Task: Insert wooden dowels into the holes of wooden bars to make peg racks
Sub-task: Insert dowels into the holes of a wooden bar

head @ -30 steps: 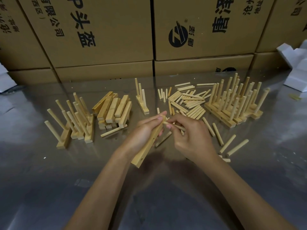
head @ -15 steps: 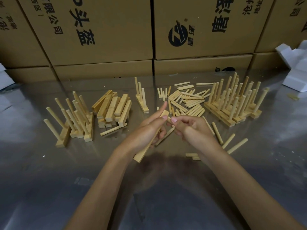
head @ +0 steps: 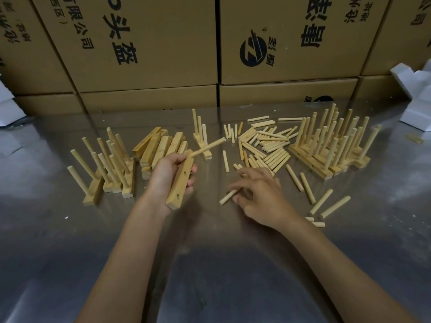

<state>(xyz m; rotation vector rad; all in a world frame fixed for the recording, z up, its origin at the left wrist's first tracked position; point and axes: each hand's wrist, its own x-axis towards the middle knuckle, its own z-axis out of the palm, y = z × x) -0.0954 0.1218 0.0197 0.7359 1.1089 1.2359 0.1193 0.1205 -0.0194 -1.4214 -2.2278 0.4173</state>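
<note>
My left hand [head: 168, 174] grips a wooden bar [head: 180, 185] held above the table. One dowel [head: 208, 147] sticks out of the bar's far hole, and two empty holes show below it. My right hand [head: 257, 194] rests low over the table, its fingers closed on a loose dowel [head: 227, 196] that lies on the surface. A heap of loose dowels [head: 263, 145] lies just beyond that hand.
Finished peg racks stand in a group at the left [head: 107, 169] and a larger group at the right [head: 331, 145]. One rack [head: 200, 136] stands at centre back. Stacked plain bars [head: 158, 148] sit left of centre. Cardboard boxes [head: 149, 47] wall the back of the metal table [head: 210, 264].
The dowel went into the bar's far hole. My left hand swung the bar left with its holes facing up. My right hand let go and dropped to the table onto a loose dowel.
</note>
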